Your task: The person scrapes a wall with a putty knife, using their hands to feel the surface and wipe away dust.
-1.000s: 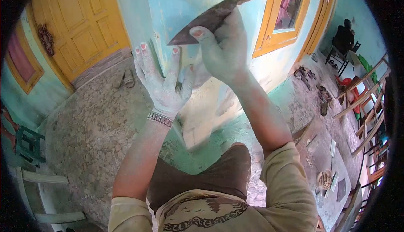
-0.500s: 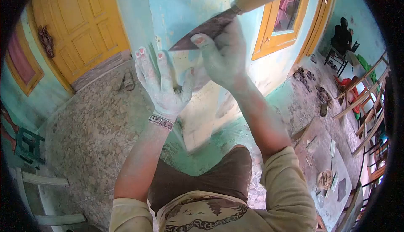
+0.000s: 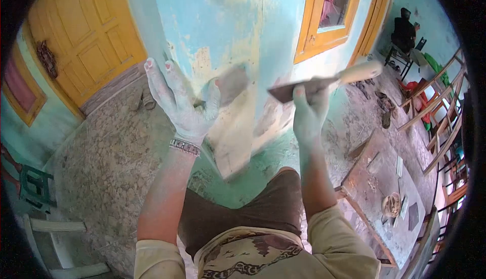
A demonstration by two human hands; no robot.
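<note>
My right hand [image 3: 311,112] is closed on a putty knife [image 3: 288,92], its wooden handle pointing up to the right and its dark blade towards the wall corner. The thumb presses along the blade. My left hand [image 3: 185,112], coated in pale dust, is raised at the left with fingers stretched and spread. It wears a beaded bracelet [image 3: 185,146]. Just right of its thumb is a blurred grey patch [image 3: 234,84]; I cannot tell whether that is a thing in the hand. Ahead stands a blue wall [image 3: 217,26] with cream, worn patches.
A yellow door [image 3: 86,31] is at the left, a yellow-framed window [image 3: 302,38] at the right. A low board [image 3: 377,203] carries a small round container [image 3: 391,205]. Wooden rails [image 3: 435,117] line the right side. A person [image 3: 404,31] sits far back.
My right hand with the putty knife has moved right and down, away from the wall corner and my left hand. My left hand has shifted slightly left.
</note>
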